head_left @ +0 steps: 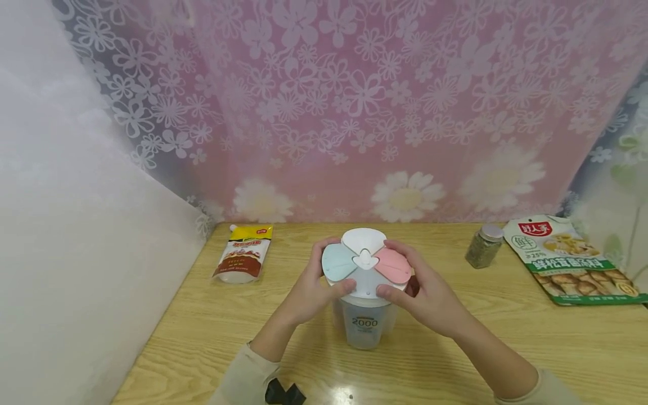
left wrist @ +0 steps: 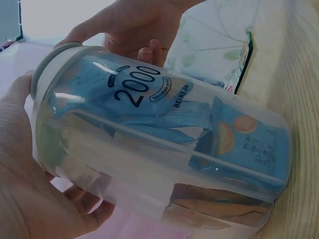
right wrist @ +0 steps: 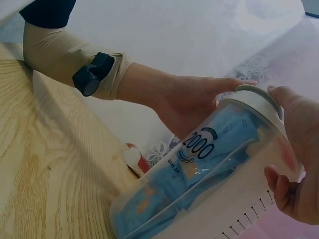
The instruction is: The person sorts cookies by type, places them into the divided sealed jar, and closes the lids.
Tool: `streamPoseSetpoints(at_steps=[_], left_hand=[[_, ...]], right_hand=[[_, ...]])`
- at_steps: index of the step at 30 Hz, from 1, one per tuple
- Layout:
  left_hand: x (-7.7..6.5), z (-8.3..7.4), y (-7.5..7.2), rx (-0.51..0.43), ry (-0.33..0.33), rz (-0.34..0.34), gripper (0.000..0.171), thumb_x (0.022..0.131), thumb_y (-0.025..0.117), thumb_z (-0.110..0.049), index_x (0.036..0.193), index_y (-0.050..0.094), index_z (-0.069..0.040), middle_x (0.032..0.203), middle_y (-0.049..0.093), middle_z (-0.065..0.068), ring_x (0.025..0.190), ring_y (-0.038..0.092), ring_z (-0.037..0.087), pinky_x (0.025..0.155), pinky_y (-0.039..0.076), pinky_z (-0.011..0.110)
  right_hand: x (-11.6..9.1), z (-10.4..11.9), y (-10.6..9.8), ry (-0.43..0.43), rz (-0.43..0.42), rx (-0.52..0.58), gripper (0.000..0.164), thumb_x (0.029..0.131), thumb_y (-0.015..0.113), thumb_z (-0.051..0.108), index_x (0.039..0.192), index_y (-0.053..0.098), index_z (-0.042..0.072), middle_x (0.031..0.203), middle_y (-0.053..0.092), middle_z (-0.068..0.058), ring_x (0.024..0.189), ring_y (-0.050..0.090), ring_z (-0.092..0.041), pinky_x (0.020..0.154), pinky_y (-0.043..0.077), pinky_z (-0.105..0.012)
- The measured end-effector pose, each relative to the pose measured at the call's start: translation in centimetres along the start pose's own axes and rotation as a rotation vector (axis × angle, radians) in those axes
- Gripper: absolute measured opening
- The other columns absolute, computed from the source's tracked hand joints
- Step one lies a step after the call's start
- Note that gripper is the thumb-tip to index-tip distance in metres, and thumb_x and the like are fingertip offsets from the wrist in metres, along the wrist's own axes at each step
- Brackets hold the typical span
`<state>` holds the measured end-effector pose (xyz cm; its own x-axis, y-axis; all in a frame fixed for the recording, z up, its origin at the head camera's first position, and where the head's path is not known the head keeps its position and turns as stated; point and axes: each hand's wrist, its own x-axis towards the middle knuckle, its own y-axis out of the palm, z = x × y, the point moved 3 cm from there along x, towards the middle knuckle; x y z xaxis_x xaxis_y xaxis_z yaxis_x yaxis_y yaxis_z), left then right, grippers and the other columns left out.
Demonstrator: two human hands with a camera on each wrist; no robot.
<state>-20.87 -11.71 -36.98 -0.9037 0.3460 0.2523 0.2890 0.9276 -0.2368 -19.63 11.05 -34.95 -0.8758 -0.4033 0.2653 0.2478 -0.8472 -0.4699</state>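
Note:
A clear plastic divided storage jar marked "2000" stands upright on the table in the head view. Its round lid carries light blue, pink and white petal-shaped flaps around a white centre. Both hands hold the lid from opposite sides, thumbs on its near edge and fingers curled around the rim: my left hand by the blue flap, my right hand by the pink one. Through the wall, the left wrist view reveals blue biscuit packets and a brown packet in separate compartments.
A yellow, white and brown spouted pouch lies at the left of the wooden table. To the right are a small spice jar and a green-and-white mushroom packet. A pink floral curtain hangs behind.

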Motion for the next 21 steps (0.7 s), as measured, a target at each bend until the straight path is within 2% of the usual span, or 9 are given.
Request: streamPoseSetpoints(at_steps=[2,6,11,16,21], left_hand=[[0.0,0.0,0.0,-0.002,-0.010,0.017,0.083,0.087,0.075,-0.046,0.149,0.025,-0.024,0.140,0.050,0.004,0.125,0.050,0.020,0.106,0.039,0.044],[-0.1,-0.2,0.0,0.004,-0.029,0.057,0.085,0.087,0.076,-0.042,0.150,0.021,-0.023,0.143,0.047,0.003,0.131,0.046,0.021,0.112,0.033,0.050],[-0.5,-0.6,0.1,0.016,-0.074,0.088,0.086,0.086,0.077,-0.041,0.149,0.019,-0.028,0.148,0.041,-0.001,0.139,0.038,0.019,0.117,0.026,0.054],[-0.6,-1.2,-0.4,0.028,-0.094,0.069,0.083,0.086,0.078,-0.039,0.148,0.023,-0.030,0.146,0.041,-0.004,0.134,0.044,0.019,0.114,0.032,0.052],[-0.6,-1.3,-0.7,0.001,-0.088,0.047,0.082,0.085,0.079,-0.037,0.147,0.027,-0.029,0.142,0.043,-0.001,0.128,0.048,0.019,0.110,0.038,0.047]], right_hand=[[0.0,0.0,0.0,0.014,0.012,-0.010,0.073,0.091,0.074,0.025,0.151,0.034,0.031,0.103,0.053,-0.006,0.057,0.041,-0.010,0.050,0.039,-0.025],[-0.1,-0.2,-0.1,0.008,0.014,0.004,0.073,0.089,0.076,0.022,0.149,0.036,0.031,0.093,0.050,-0.006,0.055,0.037,-0.009,0.048,0.037,-0.025],[-0.3,-0.4,-0.2,-0.005,0.021,0.039,0.072,0.088,0.077,0.018,0.147,0.038,0.030,0.091,0.050,-0.005,0.051,0.034,-0.010,0.045,0.035,-0.026],[0.0,0.0,-0.6,0.007,0.066,0.046,0.073,0.088,0.077,0.019,0.148,0.038,0.031,0.083,0.048,-0.004,0.050,0.031,-0.010,0.044,0.034,-0.027],[0.3,0.5,-0.9,0.031,0.107,0.017,0.077,0.088,0.077,0.023,0.151,0.034,0.033,0.072,0.043,-0.001,0.051,0.035,-0.009,0.045,0.036,-0.026]])
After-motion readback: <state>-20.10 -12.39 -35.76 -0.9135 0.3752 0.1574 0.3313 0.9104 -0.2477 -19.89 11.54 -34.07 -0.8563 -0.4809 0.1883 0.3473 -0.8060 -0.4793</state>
